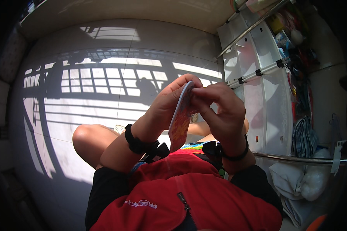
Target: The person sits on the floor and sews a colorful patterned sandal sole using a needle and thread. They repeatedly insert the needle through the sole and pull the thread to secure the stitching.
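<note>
My left hand (170,101) holds a thin, curved, insole-shaped piece (180,124) by its upper end, with the piece standing on edge. Its pale rim faces left, and its right face has a red, orange and yellow pattern with grey near the top. At that upper end, the thumb and fingertips of my right hand (219,106) pinch together against the patterned face; whether something fine is between them cannot be told. Bundles of coloured thread (193,146), blue, yellow-green and red, lie on my lap below the hands.
A white shelf unit (251,109) with metal tubes stands at the right, holding mixed goods. Folded striped cloth (303,137) and white plastic bags (315,179) are at lower right. Sunlit floor tiles (84,115) spread to the left, below a wall.
</note>
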`<action>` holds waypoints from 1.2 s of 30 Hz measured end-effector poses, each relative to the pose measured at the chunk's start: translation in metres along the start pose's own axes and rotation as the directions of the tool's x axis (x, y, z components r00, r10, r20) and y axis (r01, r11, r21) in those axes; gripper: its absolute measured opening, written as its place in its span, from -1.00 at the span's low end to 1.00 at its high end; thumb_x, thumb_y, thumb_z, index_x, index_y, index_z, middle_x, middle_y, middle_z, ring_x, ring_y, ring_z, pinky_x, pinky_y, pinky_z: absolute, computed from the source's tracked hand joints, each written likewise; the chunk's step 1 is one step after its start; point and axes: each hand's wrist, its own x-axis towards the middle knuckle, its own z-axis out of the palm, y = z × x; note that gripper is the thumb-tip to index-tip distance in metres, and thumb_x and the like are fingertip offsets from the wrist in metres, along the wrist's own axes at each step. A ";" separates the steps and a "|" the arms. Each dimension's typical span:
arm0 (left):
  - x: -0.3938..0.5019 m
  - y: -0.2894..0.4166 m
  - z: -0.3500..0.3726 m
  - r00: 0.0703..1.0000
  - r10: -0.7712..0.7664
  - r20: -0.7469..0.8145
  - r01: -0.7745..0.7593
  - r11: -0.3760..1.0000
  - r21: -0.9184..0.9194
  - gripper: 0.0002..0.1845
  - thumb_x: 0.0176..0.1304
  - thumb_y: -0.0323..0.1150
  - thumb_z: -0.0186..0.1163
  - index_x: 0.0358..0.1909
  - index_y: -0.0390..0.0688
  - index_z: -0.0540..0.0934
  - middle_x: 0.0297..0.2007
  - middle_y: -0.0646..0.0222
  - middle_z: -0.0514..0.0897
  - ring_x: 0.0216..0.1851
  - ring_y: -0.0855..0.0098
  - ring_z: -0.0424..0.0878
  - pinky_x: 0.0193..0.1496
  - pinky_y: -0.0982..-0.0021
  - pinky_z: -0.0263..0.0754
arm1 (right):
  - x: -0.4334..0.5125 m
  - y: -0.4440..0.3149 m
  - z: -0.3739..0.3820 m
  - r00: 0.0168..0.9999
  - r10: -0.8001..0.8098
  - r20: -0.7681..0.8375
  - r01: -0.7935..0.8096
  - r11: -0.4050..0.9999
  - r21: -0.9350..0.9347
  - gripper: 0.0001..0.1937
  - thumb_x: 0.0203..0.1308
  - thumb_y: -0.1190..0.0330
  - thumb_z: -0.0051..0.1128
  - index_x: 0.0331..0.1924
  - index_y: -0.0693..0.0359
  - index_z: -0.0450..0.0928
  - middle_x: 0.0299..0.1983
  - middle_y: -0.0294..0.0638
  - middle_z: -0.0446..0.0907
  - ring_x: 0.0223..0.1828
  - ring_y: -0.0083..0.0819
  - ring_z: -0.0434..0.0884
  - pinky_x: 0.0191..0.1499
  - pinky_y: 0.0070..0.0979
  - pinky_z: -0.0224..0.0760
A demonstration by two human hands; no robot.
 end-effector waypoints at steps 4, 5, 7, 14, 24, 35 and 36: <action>0.001 0.001 0.001 1.000 -0.003 0.022 0.003 1.000 0.007 -0.66 0.33 -0.14 0.10 -0.03 -0.17 0.40 -0.19 0.41 0.46 -0.26 0.58 0.47 -0.25 0.53 0.38 | 0.000 -0.002 -0.003 1.000 -0.010 0.029 0.011 0.999 -0.039 -0.76 -0.05 0.65 0.23 -0.23 0.27 0.62 -0.38 -0.20 0.58 -0.40 -0.46 0.58 -0.38 -0.58 0.42; 0.001 0.001 0.001 0.999 -0.002 0.042 0.001 1.000 0.010 -0.66 0.33 -0.15 0.10 -0.03 -0.17 0.40 -0.18 0.41 0.46 -0.25 0.58 0.47 -0.24 0.53 0.38 | 0.000 -0.003 -0.003 1.000 -0.007 0.028 0.007 1.000 -0.020 -0.76 -0.06 0.65 0.23 -0.23 0.27 0.62 -0.39 -0.20 0.57 -0.40 -0.46 0.58 -0.38 -0.58 0.42; -0.001 0.001 0.003 1.000 -0.016 0.016 0.016 1.000 -0.001 -0.66 0.32 -0.15 0.11 -0.02 -0.17 0.40 -0.16 0.41 0.46 -0.22 0.58 0.47 -0.22 0.52 0.39 | 0.000 -0.005 -0.004 0.999 -0.011 0.036 0.010 1.000 0.011 -0.75 -0.07 0.65 0.22 -0.23 0.27 0.62 -0.39 -0.19 0.57 -0.40 -0.46 0.58 -0.38 -0.58 0.42; -0.002 0.003 0.007 0.998 -0.035 0.044 0.037 0.998 -0.045 -0.66 0.32 -0.16 0.11 -0.01 -0.16 0.40 -0.12 0.40 0.46 -0.18 0.56 0.48 -0.20 0.53 0.42 | 0.002 -0.010 -0.002 0.998 -0.015 0.062 0.012 0.998 0.055 -0.75 -0.04 0.74 0.14 -0.22 0.35 0.61 -0.39 -0.20 0.52 -0.39 -0.52 0.51 -0.35 -0.64 0.36; -0.001 0.003 0.004 0.998 -0.060 0.018 0.061 0.998 -0.029 -0.66 0.34 -0.16 0.09 -0.01 -0.17 0.39 -0.13 0.39 0.48 -0.18 0.55 0.50 -0.17 0.50 0.45 | 0.003 -0.012 -0.001 0.999 -0.008 0.047 0.005 0.998 0.066 -0.73 -0.07 0.74 0.13 -0.23 0.35 0.62 -0.43 -0.23 0.51 -0.43 -0.55 0.48 -0.40 -0.66 0.30; 0.000 0.027 0.015 0.984 0.153 -0.096 -0.056 0.762 0.645 -0.81 0.32 -0.33 0.14 -0.14 -0.22 0.47 -0.26 0.39 0.57 -0.23 0.64 0.52 -0.17 0.58 0.44 | 0.000 0.000 -0.029 0.989 0.056 0.133 -0.058 0.998 0.013 -0.75 -0.10 0.67 0.16 -0.26 0.30 0.64 -0.47 -0.24 0.51 -0.52 -0.56 0.47 -0.48 -0.64 0.29; 0.000 0.029 0.017 0.975 0.179 -0.129 -0.042 0.722 0.690 -0.83 0.28 -0.37 0.19 -0.20 -0.24 0.49 -0.32 0.42 0.59 -0.27 0.65 0.54 -0.18 0.58 0.45 | 0.000 0.007 -0.031 0.989 0.058 0.139 -0.064 0.997 0.036 -0.75 -0.10 0.67 0.16 -0.26 0.29 0.64 -0.47 -0.25 0.50 -0.52 -0.56 0.47 -0.48 -0.64 0.30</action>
